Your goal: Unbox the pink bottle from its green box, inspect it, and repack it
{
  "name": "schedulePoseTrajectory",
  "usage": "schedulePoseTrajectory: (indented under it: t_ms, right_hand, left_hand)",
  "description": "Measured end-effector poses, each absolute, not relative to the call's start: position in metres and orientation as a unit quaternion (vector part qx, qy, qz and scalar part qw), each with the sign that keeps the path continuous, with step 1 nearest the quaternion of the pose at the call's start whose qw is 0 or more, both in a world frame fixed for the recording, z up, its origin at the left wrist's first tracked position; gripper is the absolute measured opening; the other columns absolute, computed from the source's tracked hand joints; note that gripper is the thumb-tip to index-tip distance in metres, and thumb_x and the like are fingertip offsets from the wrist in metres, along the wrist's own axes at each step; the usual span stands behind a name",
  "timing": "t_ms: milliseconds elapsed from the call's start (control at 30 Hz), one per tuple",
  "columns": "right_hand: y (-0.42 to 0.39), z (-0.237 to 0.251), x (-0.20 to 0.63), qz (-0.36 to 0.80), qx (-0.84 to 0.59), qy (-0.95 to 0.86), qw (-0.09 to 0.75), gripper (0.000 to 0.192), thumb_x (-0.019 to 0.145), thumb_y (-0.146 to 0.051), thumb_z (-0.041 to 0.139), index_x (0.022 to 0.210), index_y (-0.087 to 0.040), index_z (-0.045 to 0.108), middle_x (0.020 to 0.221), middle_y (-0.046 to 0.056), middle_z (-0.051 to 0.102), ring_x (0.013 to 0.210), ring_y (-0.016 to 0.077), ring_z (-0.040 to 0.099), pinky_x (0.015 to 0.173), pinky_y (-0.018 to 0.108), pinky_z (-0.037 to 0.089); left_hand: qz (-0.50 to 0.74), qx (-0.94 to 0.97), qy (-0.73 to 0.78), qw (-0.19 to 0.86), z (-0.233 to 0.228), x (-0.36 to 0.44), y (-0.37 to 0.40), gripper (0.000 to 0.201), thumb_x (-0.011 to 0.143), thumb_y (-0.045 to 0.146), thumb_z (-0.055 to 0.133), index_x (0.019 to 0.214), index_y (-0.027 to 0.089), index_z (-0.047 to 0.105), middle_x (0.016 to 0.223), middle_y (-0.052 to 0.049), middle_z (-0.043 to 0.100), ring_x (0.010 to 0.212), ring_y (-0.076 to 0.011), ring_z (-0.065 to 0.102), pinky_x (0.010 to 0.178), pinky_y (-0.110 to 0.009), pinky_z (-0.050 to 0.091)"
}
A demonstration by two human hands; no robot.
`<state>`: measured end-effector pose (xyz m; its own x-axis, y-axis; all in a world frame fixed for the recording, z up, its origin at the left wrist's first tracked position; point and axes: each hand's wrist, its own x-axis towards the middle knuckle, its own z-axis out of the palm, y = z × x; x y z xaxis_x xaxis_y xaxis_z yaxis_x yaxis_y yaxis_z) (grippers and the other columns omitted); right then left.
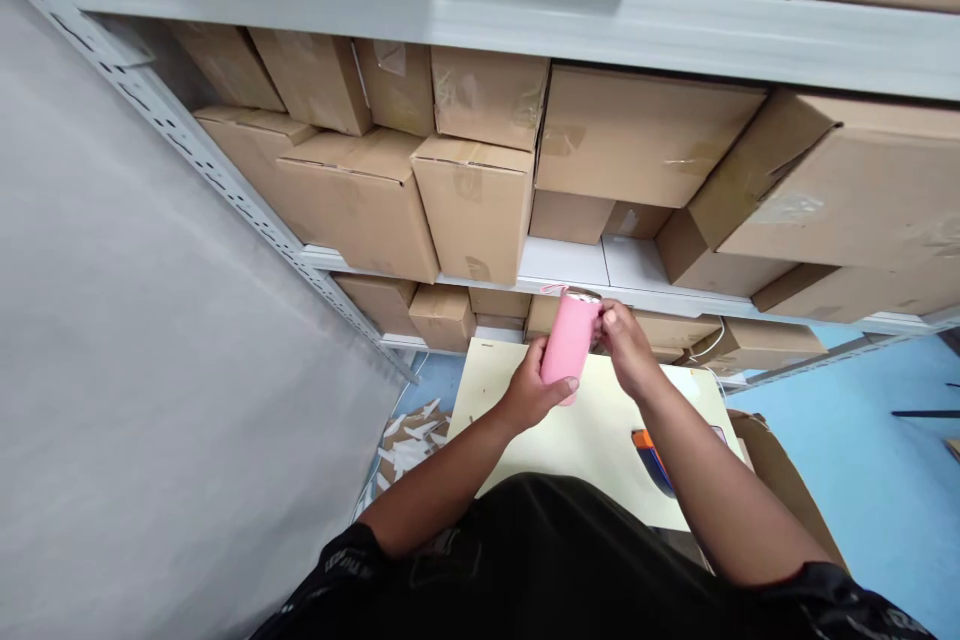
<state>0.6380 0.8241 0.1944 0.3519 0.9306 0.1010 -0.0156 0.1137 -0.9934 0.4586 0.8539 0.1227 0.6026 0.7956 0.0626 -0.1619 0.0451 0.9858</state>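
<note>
Up it sits, the pink cylinder [570, 338], tilted above the cream table [517, 455], silver-coloured rim on top, a little pink loop [553, 289] poking out to the left! The left hand [534, 387] is wrapped around its lower part, thumb laid across the front. Over on the other side, the right hand [624, 340] has its fingers curled in at the upper edge, just below the rim; pinching it or merely touching, I cannot tell. Inside the cylinder? Hidden from here! Ahead, the rack [480, 5] is loaded with cardboard boxes [472, 210], tape on many, contents out of sight. Right of the table there's a brown carton [784, 485], its inside mostly hidden by the forearm. Low on the left, white scraps [412, 448] lie on brown cardboard, and beside the right forearm on the table, an orange-and-blue object [651, 460], partly covered
</note>
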Motion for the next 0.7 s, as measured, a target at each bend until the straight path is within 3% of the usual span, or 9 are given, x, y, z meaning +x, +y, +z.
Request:
schedulePoseTrajectory:
  t_ms: [67,200,333,500,600,700]
  right_hand:
    - [0.812,0.183,0.624,0.461,-0.491,-0.377,0.635,0.053,0.081,-0.069,0.073,0.111,-0.025,0.068,0.086,0.002,0.068,0.073,0.0204,0.06,0.062,0.031,0.049]
    - [0.794,0.168,0.604,0.555,-0.448,-0.295,0.635,0.045,0.08,-0.056,0.077,0.109,-0.023,0.069,0.089,0.005,0.073,0.067,0.0223,0.061,0.045,0.028,0.039]
    - [0.791,0.165,0.596,0.493,-0.48,-0.259,0.678,0.042,0.077,-0.054,0.084,0.099,-0.023,0.068,0.085,0.003,0.072,0.073,0.0221,0.064,0.061,0.031,0.051]
    - [0.79,0.162,0.587,0.384,-0.541,-0.214,0.717,0.055,0.066,-0.05,0.094,0.104,-0.026,0.063,0.089,0.0,0.069,0.079,0.0202,0.063,0.072,0.034,0.054]
    - [0.781,0.159,0.581,0.394,-0.539,-0.213,0.714,0.055,0.07,-0.056,0.09,0.108,-0.027,0.063,0.091,0.0,0.07,0.083,0.0218,0.064,0.074,0.035,0.055]
    - [0.767,0.156,0.58,0.453,-0.509,-0.217,0.699,0.049,0.076,-0.068,0.078,0.097,-0.025,0.067,0.087,0.003,0.072,0.088,0.0269,0.067,0.078,0.04,0.055]
  left_hand:
    - [0.341,0.531,0.208,0.747,0.125,0.456,0.846,0.075,0.081,0.054,0.082,0.14,0.021,0.051,0.129,-0.014,0.066,0.104,-0.0289,0.07,0.088,-0.043,0.057]
    - [0.266,0.483,0.15,0.821,0.127,0.446,0.839,0.067,0.085,0.059,0.077,0.134,0.016,0.06,0.118,-0.015,0.071,0.101,-0.0323,0.073,0.087,-0.044,0.057]
    - [0.29,0.528,0.161,0.782,0.124,0.443,0.843,0.062,0.09,0.068,0.069,0.125,0.016,0.066,0.12,-0.015,0.07,0.118,-0.0327,0.065,0.101,-0.046,0.05]
    - [0.321,0.544,0.187,0.752,0.117,0.446,0.838,0.081,0.07,0.053,0.093,0.133,0.022,0.054,0.132,-0.014,0.061,0.116,-0.0286,0.064,0.101,-0.043,0.051]
    - [0.32,0.544,0.199,0.75,0.118,0.445,0.829,0.07,0.072,0.04,0.09,0.129,0.022,0.055,0.132,-0.012,0.062,0.118,-0.0287,0.062,0.102,-0.043,0.05]
    - [0.313,0.523,0.183,0.771,0.121,0.441,0.822,0.055,0.078,0.038,0.077,0.128,0.021,0.06,0.126,-0.01,0.067,0.118,-0.0296,0.062,0.102,-0.044,0.049]
